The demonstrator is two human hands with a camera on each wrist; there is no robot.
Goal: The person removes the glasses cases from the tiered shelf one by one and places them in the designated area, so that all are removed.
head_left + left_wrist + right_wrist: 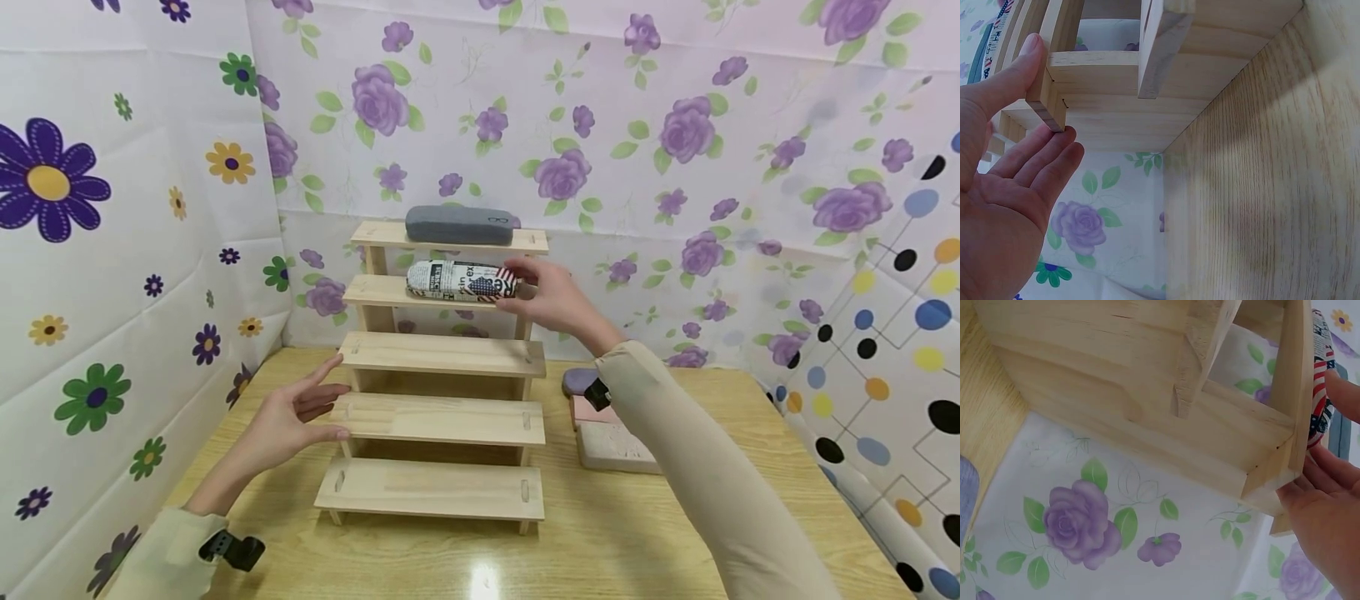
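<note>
A stepped wooden shelf stand [442,423] stands on the table. A case with newspaper and flag print [461,281], shaped like a glasses case, lies on its second tier from the top. My right hand [553,293] grips the right end of this case. In the right wrist view the thumb presses on the printed case [1320,394], and the other fingers reach behind the shelf end. My left hand [281,421] is at the stand's left side. Its thumb and extended fingers stand either side of a shelf end [1047,103] in the left wrist view.
A grey glasses case [459,226] with a small glasses print rests on the top tier. Right of the stand, partly behind my right sleeve, are a purple-grey case [577,381], a pink item [588,410] and a pale case [611,448]. Patterned cloth walls [487,167] surround the table.
</note>
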